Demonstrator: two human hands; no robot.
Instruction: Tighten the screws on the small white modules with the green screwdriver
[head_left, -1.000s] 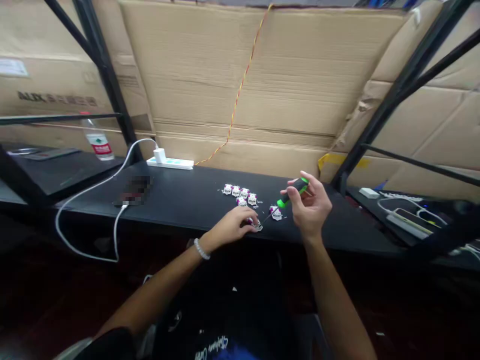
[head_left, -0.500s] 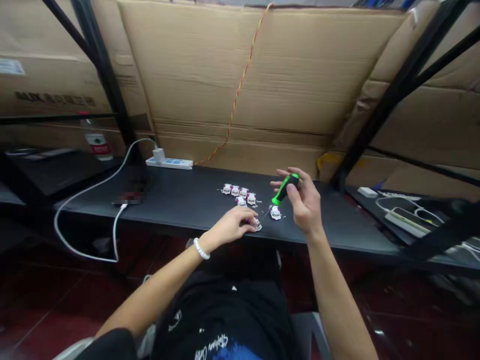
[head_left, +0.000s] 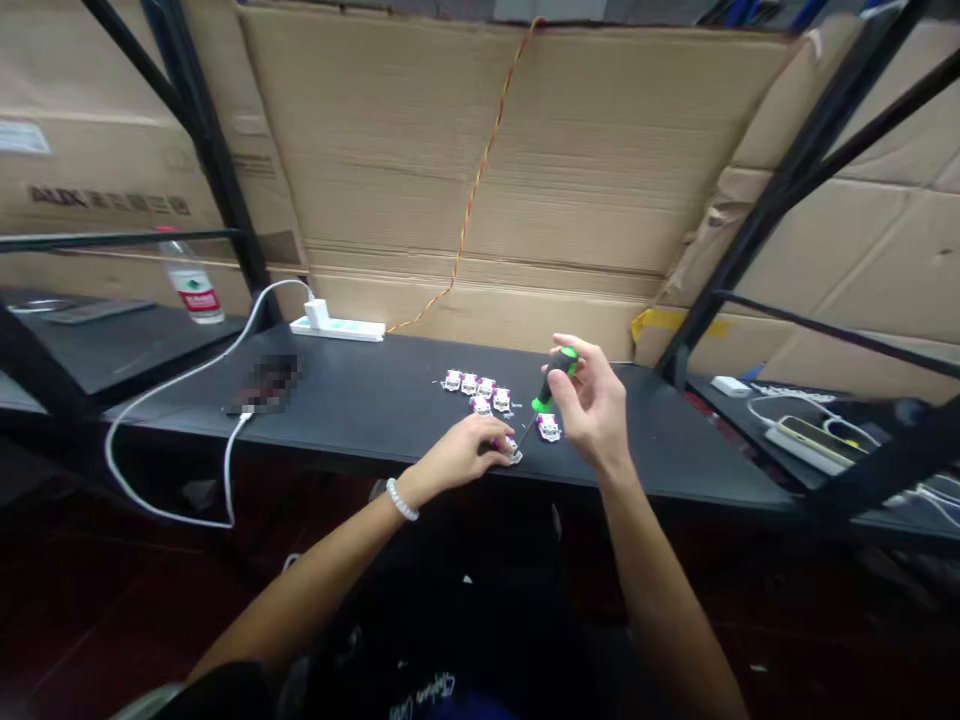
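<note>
My right hand grips a green and black screwdriver by its handle. The thin shaft slants down to the left, its tip at a small white and purple part near the table's front edge. Fingers of my left hand pinch that part against the black table and hide some of it. Just right of the shaft lies another white and purple part. Several more such parts sit in a row farther back, with one part just in front of them.
A white power strip with a plugged-in charger lies along the cardboard at the back. The white cable loops to a blurred device at left. A bottle stands beyond the black frame post.
My right hand and the screwdriver have shifted a little to the left, and the handle stands more upright. My left hand has stayed at the same part.
</note>
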